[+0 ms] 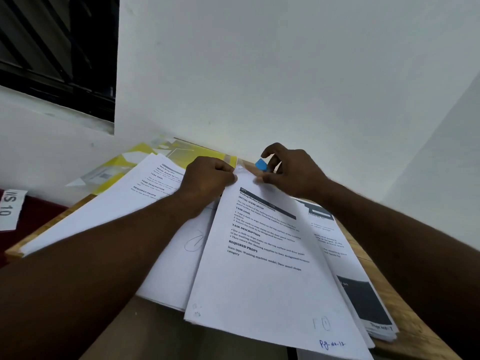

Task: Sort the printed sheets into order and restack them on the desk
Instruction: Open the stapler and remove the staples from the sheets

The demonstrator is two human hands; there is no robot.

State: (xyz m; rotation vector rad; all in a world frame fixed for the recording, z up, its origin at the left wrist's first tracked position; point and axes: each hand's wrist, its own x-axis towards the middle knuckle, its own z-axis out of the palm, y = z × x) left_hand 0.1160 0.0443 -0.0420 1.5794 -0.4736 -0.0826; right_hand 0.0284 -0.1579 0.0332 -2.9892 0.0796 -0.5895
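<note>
Both forearms are reaching forward over the wooden desk (405, 320), and the hands are meeting at the far edge of the paperwork, close to the white wall (285, 74). The left hand (207, 178) is curling its fingers and pinching the upper corner of the top sheet (259, 281). The right hand (291, 167) is gripping a small blue piece (260, 165) between thumb and fingers, just above that same corner; it is possibly a clip, but the view is too small to confirm. The top sheet is lying face up and skewed, its printed headings reading "Initial Scene Setup", "Task Goal" and "Task Description", with a handwritten page number in blue ink near its lower edge. It is overlapping a thicker right stack (363, 294) of printed sheets with dark blocks, which is resting near the right edge of the desk. A sheet with a pencilled oval (192, 242) is showing under the left forearm. A further left stack (117, 203) is lying fanned out partly over a yellow folder (161, 157). A white label (10, 209) marked "WS 10" is sitting at the far left, and a dark window (52, 48) is occupying the upper left.
</note>
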